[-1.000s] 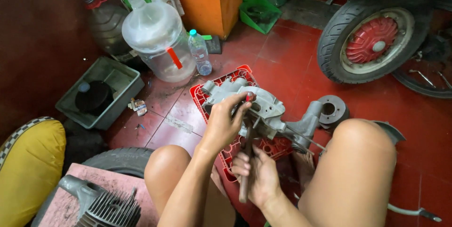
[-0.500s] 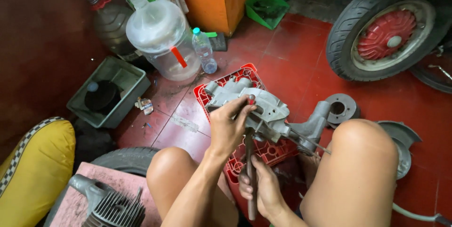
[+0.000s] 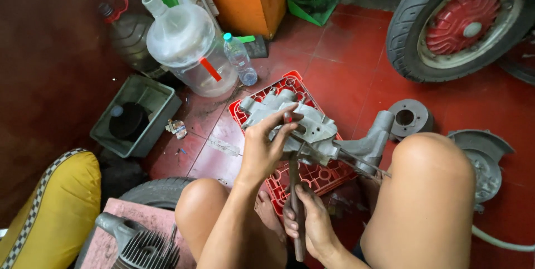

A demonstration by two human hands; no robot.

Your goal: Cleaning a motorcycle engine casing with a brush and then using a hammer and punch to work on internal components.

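Left hand point(image 3: 262, 152) is pinching a small red-tipped piece point(image 3: 288, 117) on the grey engine casing point(image 3: 312, 129), which sits on a red crate point(image 3: 278, 88). Right hand point(image 3: 312, 221) is wrapped tight around a long tool handle point(image 3: 293, 191), nearer in.

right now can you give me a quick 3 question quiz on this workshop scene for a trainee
1. True or false: the grey engine casing rests on a red crate.
2. What does the right hand grip? A) the small plastic bottle B) a long dark tool handle C) the finned cylinder
3. Where does the left hand rest?

Key
1. True.
2. B.
3. On top of the casing, fingertips pinching a small red-tipped part.
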